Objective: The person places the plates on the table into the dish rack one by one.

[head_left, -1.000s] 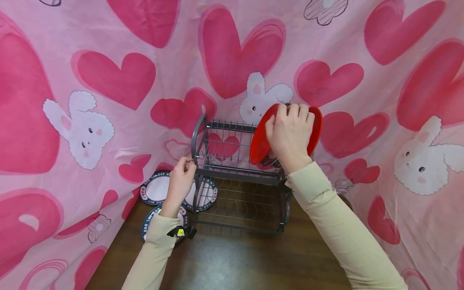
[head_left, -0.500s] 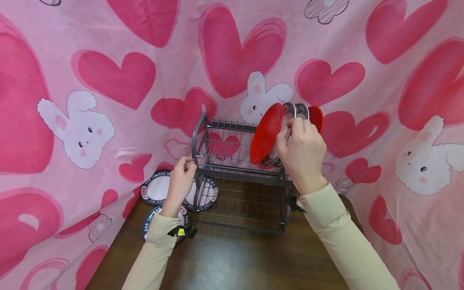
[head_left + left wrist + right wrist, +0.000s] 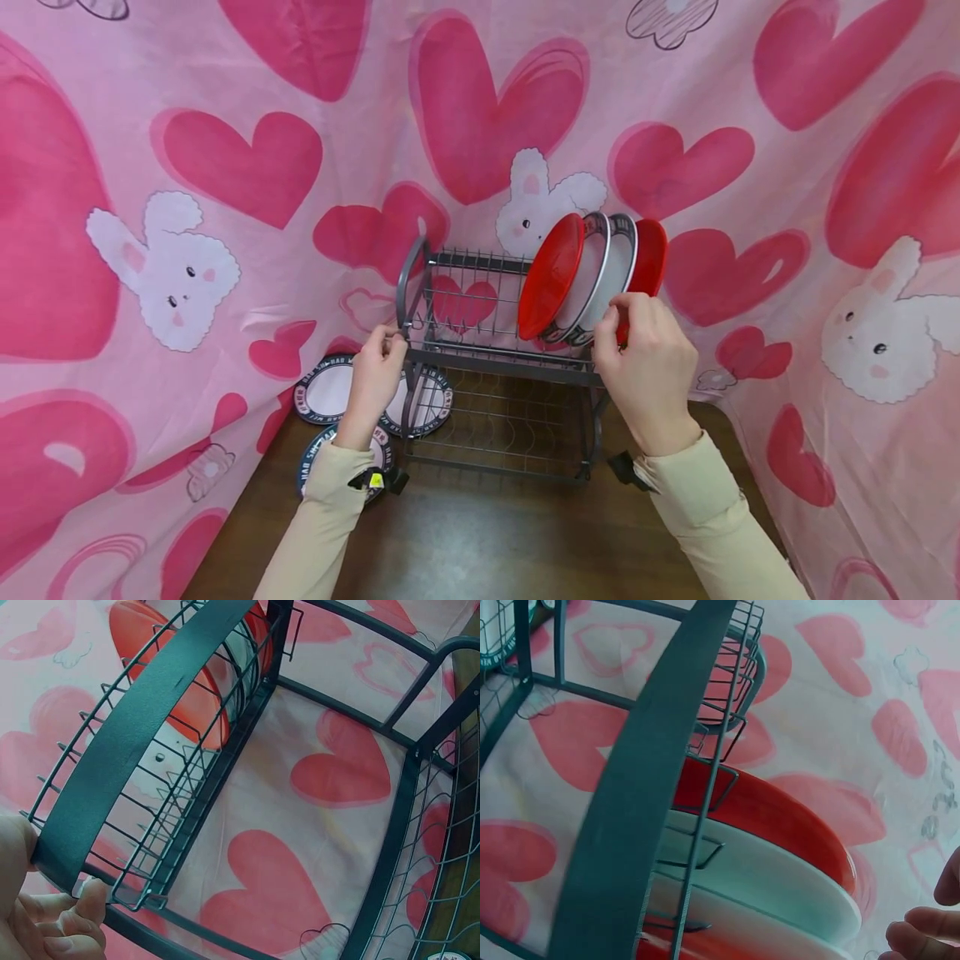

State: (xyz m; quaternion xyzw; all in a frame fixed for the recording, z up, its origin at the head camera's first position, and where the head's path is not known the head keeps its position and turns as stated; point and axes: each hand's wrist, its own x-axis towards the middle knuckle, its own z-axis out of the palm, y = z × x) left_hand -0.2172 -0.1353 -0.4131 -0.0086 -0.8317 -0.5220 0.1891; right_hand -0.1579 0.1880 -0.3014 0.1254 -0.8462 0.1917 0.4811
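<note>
A dark two-tier dish rack stands at the back of the table. Plates lean in the right part of its upper tier: a red plate, two white plates with dark lettered rims, then another red plate. My left hand pinches the rack's front left corner, thumb on one side and fingers curled beneath the bar. In front of the rack's right end hangs my right hand, fingers loosely bent and holding nothing. The right wrist view shows its fingertips apart from the plates.
On the brown table, left of the rack, lie a white plate with a dark lettered rim and others like it, one partly under my left forearm. A pink cloth with hearts and rabbits hangs behind and on both sides.
My right hand has come off the plates and drawn back toward me and down to the right, uncovering them in the rack. The left hand keeps its place on the rack.
</note>
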